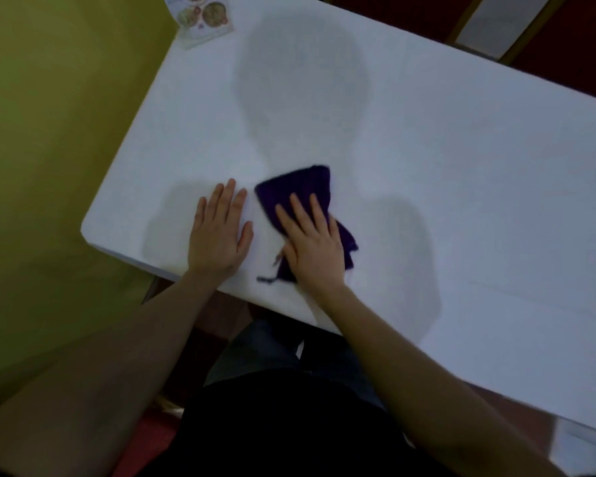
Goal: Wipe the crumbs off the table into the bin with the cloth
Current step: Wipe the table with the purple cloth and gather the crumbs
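A white rectangular table (427,160) fills most of the head view, running from the near left corner out toward the far right. On it, close to the near edge and toward the left end, lies a dark purple crumpled cloth (301,187), with a loose thread trailing from its near corner onto the white surface.

The right hand (312,242) lies flat on top of the cloth, palm down, fingers straight and slightly spread, pressing the fabric against the table rather than curling round it; the far part of the cloth sticks out beyond the fingertips and a fold shows to the right of the hand. The left hand (219,232) rests flat on the bare tabletop just beside the cloth on its left, fingers straight and close together, holding nothing. The two hands are near each other but apart, a strip of white table between them.

At the far left corner of the table stands a small printed card with pictures of food dishes (202,20) (its text is too blurred to read). Soft grey shadows fall across the tabletop around the hands and further out. A yellow-green wall (49,132) lies to the left of the table.
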`<move>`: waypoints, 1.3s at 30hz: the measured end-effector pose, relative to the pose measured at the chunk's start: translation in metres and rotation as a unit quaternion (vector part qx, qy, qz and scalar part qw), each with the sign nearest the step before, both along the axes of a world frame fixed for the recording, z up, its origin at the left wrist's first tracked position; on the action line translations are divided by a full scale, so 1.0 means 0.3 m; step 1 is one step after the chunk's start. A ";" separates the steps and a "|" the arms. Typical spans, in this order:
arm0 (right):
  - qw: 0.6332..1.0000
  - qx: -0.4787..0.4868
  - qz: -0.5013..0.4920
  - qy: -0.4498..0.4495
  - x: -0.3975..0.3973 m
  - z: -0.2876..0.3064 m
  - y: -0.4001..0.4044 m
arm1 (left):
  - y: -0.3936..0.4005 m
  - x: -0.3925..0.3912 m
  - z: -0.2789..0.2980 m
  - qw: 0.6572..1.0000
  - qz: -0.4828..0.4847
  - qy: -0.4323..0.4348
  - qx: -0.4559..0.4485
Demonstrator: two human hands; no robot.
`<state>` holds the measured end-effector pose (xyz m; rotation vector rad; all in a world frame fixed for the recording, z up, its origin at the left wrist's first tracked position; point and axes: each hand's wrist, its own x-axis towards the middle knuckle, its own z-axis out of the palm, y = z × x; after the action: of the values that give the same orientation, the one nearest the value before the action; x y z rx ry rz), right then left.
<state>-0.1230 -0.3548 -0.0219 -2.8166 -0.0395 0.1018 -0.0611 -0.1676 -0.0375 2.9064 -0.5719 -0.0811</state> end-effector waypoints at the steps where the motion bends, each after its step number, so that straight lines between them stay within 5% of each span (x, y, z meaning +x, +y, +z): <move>1: 1.000 0.001 0.017 0.000 -0.068 -0.004 -0.010 | 0.002 0.002 0.002 1.000 -0.001 0.005 0.003; 7: 0.999 -0.007 -0.045 0.001 -0.382 0.001 -0.296 | -0.006 0.005 0.013 1.000 0.005 0.025 0.016; 14: 0.972 0.007 -0.236 0.018 -0.077 0.012 -0.310 | -0.003 0.005 0.029 0.999 0.000 0.042 0.020; 20: 0.998 -0.011 -0.069 0.004 -0.006 -0.005 -0.073 | 0.061 0.026 0.043 0.999 0.018 0.027 0.016; 25: 0.999 -0.002 0.040 0.014 -0.089 -0.001 -0.234 | 0.233 0.041 0.028 0.995 0.100 -0.003 0.018; 33: 0.988 -0.015 -0.152 0.008 0.591 0.005 -0.375 | 0.339 -0.011 -0.014 0.986 0.160 -0.034 0.006; 39: 0.995 -0.036 -0.092 0.014 0.961 0.013 -0.129 | 0.336 -0.016 -0.033 0.983 0.179 -0.040 -0.013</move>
<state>0.1653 -0.3936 -0.0179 -2.8731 0.2337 0.1015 -0.0659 -0.0667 -0.0474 2.9454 -0.0532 0.0915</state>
